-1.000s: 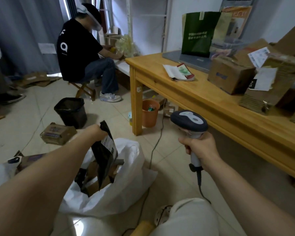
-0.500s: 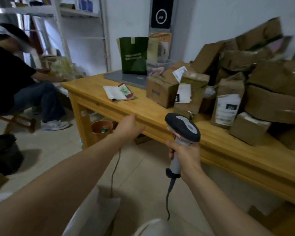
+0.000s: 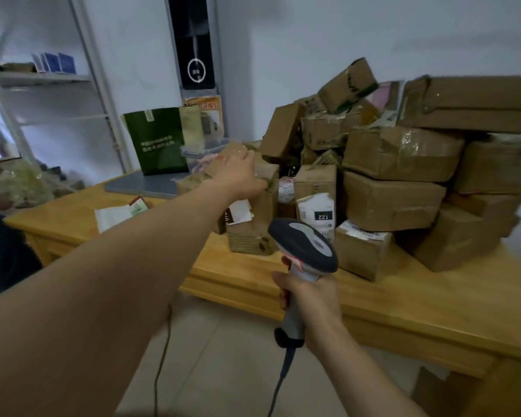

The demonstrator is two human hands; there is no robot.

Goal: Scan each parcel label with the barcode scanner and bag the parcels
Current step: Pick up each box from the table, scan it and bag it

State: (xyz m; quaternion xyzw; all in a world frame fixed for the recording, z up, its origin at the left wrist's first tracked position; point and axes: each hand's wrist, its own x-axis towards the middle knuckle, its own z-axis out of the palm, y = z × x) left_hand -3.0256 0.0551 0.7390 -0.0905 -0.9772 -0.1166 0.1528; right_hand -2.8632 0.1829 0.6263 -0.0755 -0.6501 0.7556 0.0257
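Observation:
A heap of brown cardboard parcels (image 3: pixel 394 182) covers the right half of the wooden table (image 3: pixel 433 299). At the front of the heap stands an upright brown parcel (image 3: pixel 253 233) with a white label. My left hand (image 3: pixel 238 173) stretches out over its top with the fingers extended, touching or just above it; I cannot tell which. My right hand (image 3: pixel 309 296) grips the handle of the barcode scanner (image 3: pixel 304 245), held upright in front of the table edge, its head toward the parcels. A labelled parcel marked 122 (image 3: pixel 316 212) stands just behind the scanner. No bag is in view.
A green paper bag (image 3: pixel 157 139) stands on a grey flat board (image 3: pixel 142 185) at the table's back left. A booklet (image 3: pixel 118 212) lies nearer the left edge. White shelving (image 3: pixel 42 79) lines the left wall. The scanner cable (image 3: pixel 278 383) hangs toward the tiled floor.
The view swung up from the white bag on the floor to the table. My left hand left the black parcel in that bag and moved up onto the front parcel. The scanner stayed in my right hand.

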